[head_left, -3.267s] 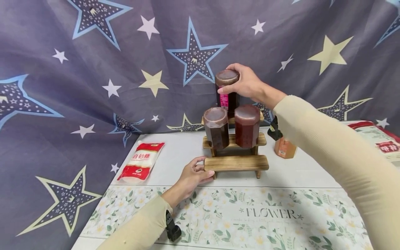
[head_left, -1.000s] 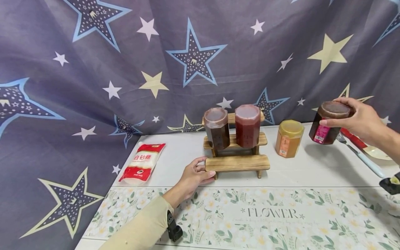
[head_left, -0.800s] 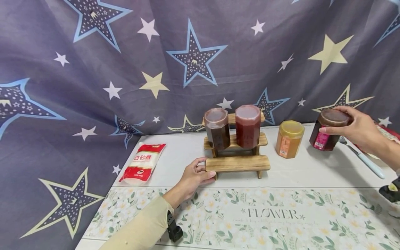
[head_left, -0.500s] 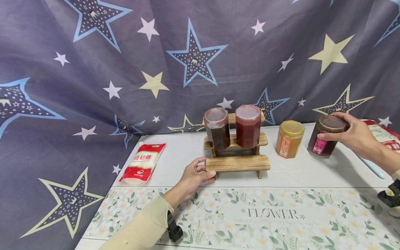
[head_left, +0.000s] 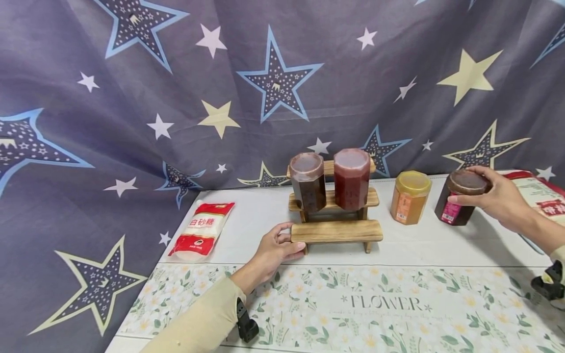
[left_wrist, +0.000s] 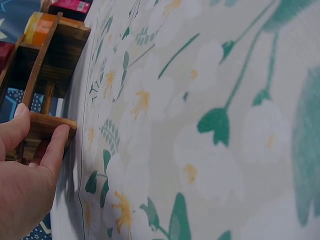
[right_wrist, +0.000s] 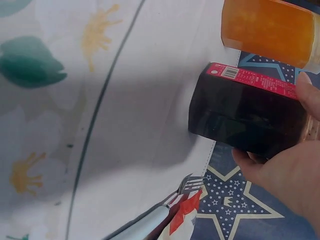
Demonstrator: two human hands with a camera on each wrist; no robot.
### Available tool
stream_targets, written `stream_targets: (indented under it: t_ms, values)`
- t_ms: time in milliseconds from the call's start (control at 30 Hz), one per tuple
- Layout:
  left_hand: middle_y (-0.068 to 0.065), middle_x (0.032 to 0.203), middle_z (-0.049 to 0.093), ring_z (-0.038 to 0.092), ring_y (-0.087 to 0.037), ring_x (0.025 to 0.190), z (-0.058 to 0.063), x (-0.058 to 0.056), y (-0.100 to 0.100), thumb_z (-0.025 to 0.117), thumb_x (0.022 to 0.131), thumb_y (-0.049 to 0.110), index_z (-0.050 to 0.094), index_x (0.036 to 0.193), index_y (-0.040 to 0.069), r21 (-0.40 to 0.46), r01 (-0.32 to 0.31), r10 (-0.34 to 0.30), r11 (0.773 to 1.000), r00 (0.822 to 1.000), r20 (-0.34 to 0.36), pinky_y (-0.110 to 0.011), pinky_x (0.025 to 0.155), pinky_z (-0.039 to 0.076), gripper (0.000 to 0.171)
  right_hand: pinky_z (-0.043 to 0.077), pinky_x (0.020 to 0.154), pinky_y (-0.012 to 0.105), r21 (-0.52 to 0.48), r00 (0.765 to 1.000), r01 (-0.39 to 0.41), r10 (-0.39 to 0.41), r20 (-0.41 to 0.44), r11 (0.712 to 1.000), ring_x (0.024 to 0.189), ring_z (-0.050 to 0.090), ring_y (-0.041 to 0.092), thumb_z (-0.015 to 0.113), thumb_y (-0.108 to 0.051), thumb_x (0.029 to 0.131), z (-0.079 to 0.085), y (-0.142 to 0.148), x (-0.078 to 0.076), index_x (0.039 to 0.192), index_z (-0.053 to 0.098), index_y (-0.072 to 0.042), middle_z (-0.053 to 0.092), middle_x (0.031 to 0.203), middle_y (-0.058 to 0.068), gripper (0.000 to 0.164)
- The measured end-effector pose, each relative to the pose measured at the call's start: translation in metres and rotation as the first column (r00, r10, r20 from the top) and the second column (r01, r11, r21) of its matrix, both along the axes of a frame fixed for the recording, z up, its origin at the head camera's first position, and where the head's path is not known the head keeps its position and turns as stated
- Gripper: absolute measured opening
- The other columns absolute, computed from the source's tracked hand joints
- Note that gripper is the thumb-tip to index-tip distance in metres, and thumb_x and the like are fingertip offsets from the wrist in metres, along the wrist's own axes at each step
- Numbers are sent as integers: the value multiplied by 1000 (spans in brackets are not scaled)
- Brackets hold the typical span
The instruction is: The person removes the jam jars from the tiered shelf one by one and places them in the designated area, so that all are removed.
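My left hand (head_left: 269, 252) grips the left end of the lowest step of a wooden tiered rack (head_left: 337, 231), thumb in front and fingers behind. On the rack's middle step stand a dark brown jar (head_left: 308, 184) and a red jar (head_left: 351, 181). Well to the right, my right hand (head_left: 505, 203) holds a dark jar with a pink label (head_left: 463, 214) by its upper part, thumb on the near side. In the right wrist view its base is right at the white tabletop. An orange honey-coloured jar (head_left: 410, 198) stands just left of it.
A red and white sugar bag (head_left: 202, 230) lies at the left of the table. Behind my right hand lies another red and white bag (head_left: 540, 193), beside a fork with a pale blue handle (right_wrist: 145, 222). A starry curtain (head_left: 247, 137) hangs along the back.
My right hand has carried the dark pink-labelled jar from the rack's top step to the right, past the orange jar, and lowered it to the tabletop. My left hand stays on the rack.
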State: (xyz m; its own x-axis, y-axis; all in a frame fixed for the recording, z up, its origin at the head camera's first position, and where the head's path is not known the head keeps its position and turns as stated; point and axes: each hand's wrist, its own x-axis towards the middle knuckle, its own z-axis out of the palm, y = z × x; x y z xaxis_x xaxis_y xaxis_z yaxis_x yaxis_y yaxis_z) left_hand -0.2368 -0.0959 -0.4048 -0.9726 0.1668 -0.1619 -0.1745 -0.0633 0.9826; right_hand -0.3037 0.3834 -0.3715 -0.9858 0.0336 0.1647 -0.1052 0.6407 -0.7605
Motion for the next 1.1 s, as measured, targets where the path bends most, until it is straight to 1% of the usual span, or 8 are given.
stream_targets:
  t_ms: [233,433,500,600,733,767,867,1100]
  values:
    - [-20,113,62,68,-24,93,-1,0,-1,68,85,-8,38,142,4,5,-2,3,1000,1000,-3,-42,86,59,66,40,61,0,17,1000,-16,16,-4,1000,86,41,-6,83,-30,76,0,0,-1,149,23,1,42,130,33,100]
    - [-21,114,61,68,-24,92,-3,-1,-1,68,84,-8,39,142,4,9,-2,2,1000,1000,-2,-42,87,59,66,44,61,3,-22,998,-50,51,21,999,81,41,-14,81,-28,80,2,1,-1,149,20,3,42,129,31,96]
    - [-20,113,61,68,-23,92,-3,-1,-1,68,84,-8,38,142,3,10,-1,1,1000,1000,-6,-42,87,59,66,45,61,6,-12,998,-57,57,27,998,81,45,-10,79,-28,82,6,2,-1,150,19,1,42,127,30,96]
    - [-19,112,62,68,-23,92,-2,-1,-1,68,85,-8,38,142,4,6,5,-5,1000,1000,-7,-41,87,59,66,52,72,20,-3,998,-51,51,40,999,98,53,15,76,-33,84,14,2,-1,153,12,-1,38,132,34,100]
    - [-18,113,62,68,-25,93,-2,-1,-2,68,85,-7,38,142,5,0,13,-13,1000,1000,-3,-41,87,59,65,44,98,55,-27,998,-36,37,43,999,127,32,49,73,-36,86,31,-1,-2,154,4,-4,25,145,37,102]
    - [-19,113,62,68,-26,94,-2,0,-2,68,85,-6,38,142,5,-4,16,-16,1000,1000,-6,-41,87,59,65,37,100,66,-26,999,-32,33,40,999,130,27,52,72,-38,87,35,-2,-2,154,3,-5,23,147,37,102]
    - [-20,114,61,68,-27,95,-1,0,-2,68,86,-6,38,142,5,-2,18,-18,1000,1000,-7,-41,88,59,65,28,103,73,-6,1000,-15,15,11,1000,133,23,54,72,-40,86,47,-7,-4,154,4,-6,22,148,37,102]
    - [-21,115,60,67,-28,96,-1,1,-2,68,85,-7,39,142,5,-3,15,-15,1000,1000,-8,-42,89,58,64,34,100,70,17,999,-30,30,-23,999,133,28,51,73,-40,85,63,-20,-6,155,10,-9,26,149,31,99]
